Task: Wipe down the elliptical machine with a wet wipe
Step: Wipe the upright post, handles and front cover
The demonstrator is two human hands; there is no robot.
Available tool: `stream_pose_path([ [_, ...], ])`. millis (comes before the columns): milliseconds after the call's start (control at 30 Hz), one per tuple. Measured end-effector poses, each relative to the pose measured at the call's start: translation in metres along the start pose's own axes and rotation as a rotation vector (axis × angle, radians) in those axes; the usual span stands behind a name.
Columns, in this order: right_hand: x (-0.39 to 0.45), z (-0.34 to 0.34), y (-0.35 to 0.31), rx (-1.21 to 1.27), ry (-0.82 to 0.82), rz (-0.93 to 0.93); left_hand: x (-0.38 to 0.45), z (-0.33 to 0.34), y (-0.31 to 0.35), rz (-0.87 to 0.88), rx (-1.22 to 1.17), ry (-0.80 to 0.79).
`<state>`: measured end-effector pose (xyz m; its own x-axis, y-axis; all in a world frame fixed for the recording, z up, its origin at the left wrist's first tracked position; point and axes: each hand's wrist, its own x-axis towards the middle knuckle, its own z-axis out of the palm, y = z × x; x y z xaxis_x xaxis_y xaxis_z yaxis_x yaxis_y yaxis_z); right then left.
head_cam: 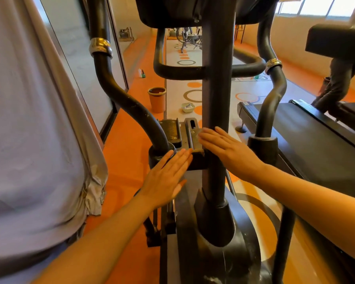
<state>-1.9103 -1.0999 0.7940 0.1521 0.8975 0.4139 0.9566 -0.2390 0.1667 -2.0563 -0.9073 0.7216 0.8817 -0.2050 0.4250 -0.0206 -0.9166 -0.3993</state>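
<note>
Two flat hands and no wipe in sight: that is the worry. The elliptical machine (217,83) fills the view, its central post rising between the swing arms. An orange bin (157,99) and a small white tray (187,107) sit on the floor beyond (the wipes may be there; I cannot tell). The right hand (225,148), fingers straight and together, lies against the post; the left hand (168,177), likewise flat and holding nothing, hovers beside it. Bare palms would probably just smear grime.
</note>
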Motion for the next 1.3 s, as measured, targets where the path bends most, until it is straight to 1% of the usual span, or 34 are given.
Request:
stream_pose_path([
  [100, 0.005, 0.009, -0.019, 0.054, 0.043, 0.06, -0.009, -0.002, -0.01, -0.011, 0.038, 0.012],
  [233, 0.012, 0.035, -0.055, 0.108, 0.046, 0.221, -0.025, 0.002, -0.019, -0.064, 0.032, 0.053],
  [267, 0.014, 0.043, -0.065, 0.119, 0.063, 0.272, -0.029, 0.004, -0.02, -0.072, 0.027, 0.061],
  [367, 0.021, 0.062, -0.092, 0.301, 0.118, 0.511, -0.036, 0.009, -0.021, -0.069, -0.015, 0.078],
  [433, 0.025, 0.069, -0.102, 0.375, 0.152, 0.622, -0.037, 0.011, -0.02, -0.068, -0.06, 0.083],
  [500, 0.028, 0.072, -0.107, 0.465, 0.133, 0.606, -0.037, 0.013, -0.022, -0.067, -0.101, 0.096],
  [567, 0.025, 0.074, -0.11, 0.502, 0.105, 0.51, -0.037, 0.013, -0.023, -0.056, -0.128, 0.112],
  [667, 0.009, 0.079, -0.097, 0.353, 0.085, 0.413, -0.037, 0.016, -0.025, -0.033, -0.161, 0.128],
  [733, 0.003, 0.081, -0.089, 0.267, 0.084, 0.464, -0.036, 0.016, -0.025, -0.029, -0.174, 0.135],
  [767, 0.005, 0.083, -0.091, 0.238, 0.106, 0.519, -0.035, 0.016, -0.025, -0.03, -0.177, 0.135],
  [833, 0.016, 0.086, -0.107, 0.246, 0.152, 0.625, -0.035, 0.018, -0.025, -0.029, -0.188, 0.136],
  [900, 0.024, 0.092, -0.127, 0.333, 0.165, 0.622, -0.036, 0.019, -0.026, -0.027, -0.214, 0.141],
  [933, 0.024, 0.093, -0.132, 0.349, 0.134, 0.583, -0.036, 0.019, -0.026, -0.025, -0.227, 0.144],
  [1000, 0.017, 0.089, -0.129, 0.284, 0.077, 0.495, -0.036, 0.019, -0.028, -0.017, -0.233, 0.149],
  [1067, 0.007, 0.093, -0.113, 0.166, 0.093, 0.461, -0.036, 0.018, -0.029, -0.011, -0.23, 0.159],
  [1133, 0.003, 0.096, -0.101, 0.088, 0.116, 0.555, -0.036, 0.018, -0.028, -0.006, -0.242, 0.169],
  [1200, 0.007, 0.096, -0.104, 0.098, 0.144, 0.622, -0.036, 0.019, -0.027, -0.012, -0.248, 0.17],
  [1300, 0.021, 0.096, -0.124, 0.244, 0.163, 0.57, -0.036, 0.022, -0.027, -0.009, -0.269, 0.175],
])
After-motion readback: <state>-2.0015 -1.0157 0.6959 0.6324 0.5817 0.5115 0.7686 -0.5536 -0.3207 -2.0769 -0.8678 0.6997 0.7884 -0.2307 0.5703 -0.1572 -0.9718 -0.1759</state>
